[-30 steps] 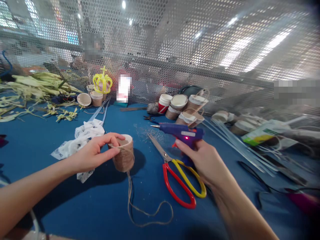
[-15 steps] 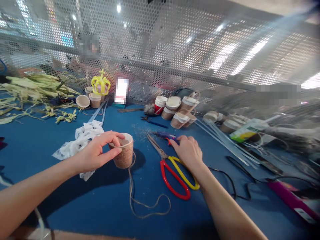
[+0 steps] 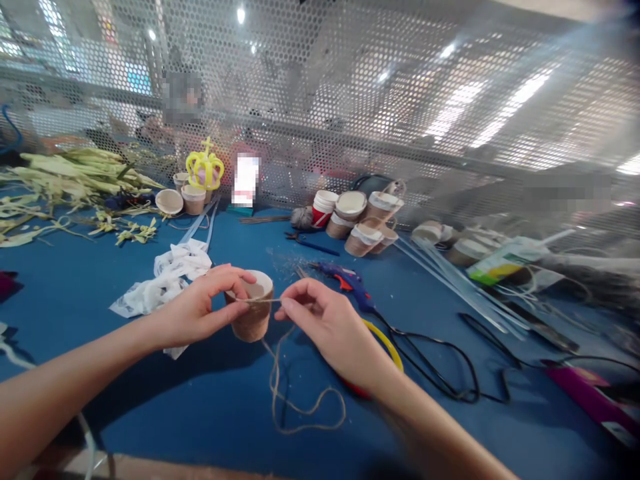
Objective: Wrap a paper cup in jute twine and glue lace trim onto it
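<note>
A small twine-wrapped cup (image 3: 253, 325) is gripped at its rim by my left hand (image 3: 200, 310), fingers inside and thumb outside. Between thumb and fingers, my right hand (image 3: 327, 327) pinches a thin twine (image 3: 270, 301) pulled straight from the cup's side. The loose end of the twine curls on the table below the cup. Under my right hand lie scissors (image 3: 387, 343), mostly hidden, with a yellow and a red handle. A blue glue gun (image 3: 353, 283) rests just beyond that hand, its black cord running right.
Crumpled white material (image 3: 173, 273) lies left of the cup. Several wrapped cups (image 3: 363, 239) stand at the back, near clear glue sticks (image 3: 460, 287). Dried husks (image 3: 80, 173) and a yellow crown (image 3: 205, 170) are back left. A perforated metal screen (image 3: 300, 100) closes off the far side.
My right hand has left the glue gun and moved left to the cup, where it now pinches the twine and draws it taut. My left hand still holds the cup.
</note>
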A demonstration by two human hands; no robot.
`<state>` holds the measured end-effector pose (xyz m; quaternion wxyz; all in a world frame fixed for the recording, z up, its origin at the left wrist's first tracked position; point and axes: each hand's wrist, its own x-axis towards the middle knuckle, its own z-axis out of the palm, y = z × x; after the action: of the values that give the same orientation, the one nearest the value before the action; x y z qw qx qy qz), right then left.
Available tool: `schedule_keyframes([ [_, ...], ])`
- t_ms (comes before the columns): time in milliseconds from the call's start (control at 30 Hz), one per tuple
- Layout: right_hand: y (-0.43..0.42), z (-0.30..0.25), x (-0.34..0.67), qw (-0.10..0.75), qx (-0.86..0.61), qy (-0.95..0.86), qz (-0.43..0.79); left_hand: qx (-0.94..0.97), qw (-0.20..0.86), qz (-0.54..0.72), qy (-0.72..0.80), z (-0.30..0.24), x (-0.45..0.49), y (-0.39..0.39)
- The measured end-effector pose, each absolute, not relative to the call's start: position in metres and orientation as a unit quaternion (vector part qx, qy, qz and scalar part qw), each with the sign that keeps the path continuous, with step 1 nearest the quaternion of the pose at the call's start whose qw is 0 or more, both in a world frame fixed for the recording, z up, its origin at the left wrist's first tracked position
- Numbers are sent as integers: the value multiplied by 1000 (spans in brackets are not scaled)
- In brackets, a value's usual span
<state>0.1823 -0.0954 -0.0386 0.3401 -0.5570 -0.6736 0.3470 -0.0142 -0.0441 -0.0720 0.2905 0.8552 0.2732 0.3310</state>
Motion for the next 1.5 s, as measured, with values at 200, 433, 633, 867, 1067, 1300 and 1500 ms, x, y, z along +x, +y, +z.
schedule_keyframes([
  [200, -94, -28, 183, 335, -543, -633, 439, 867, 289, 316, 253, -70, -13, -46],
  [433, -91, -36, 190, 342, -578, -664, 329, 861, 323, 309, 240, -69, -13, -48],
  [633, -93, -41, 195, 332, -574, -678, 317, 843, 389, 289, 233, -67, -13, -49],
  [867, -94, -44, 195, 326, -562, -703, 289, 825, 449, 264, 220, -65, -14, -48],
  [1067, -92, -49, 197, 335, -546, -713, 286, 805, 489, 253, 222, -66, -15, -47],
  [1300, -88, -53, 199, 385, -484, -694, 369, 795, 513, 239, 220, -65, -17, -46],
  [1500, -84, -50, 196, 398, -456, -671, 429, 814, 485, 226, 227, -61, -19, -40],
])
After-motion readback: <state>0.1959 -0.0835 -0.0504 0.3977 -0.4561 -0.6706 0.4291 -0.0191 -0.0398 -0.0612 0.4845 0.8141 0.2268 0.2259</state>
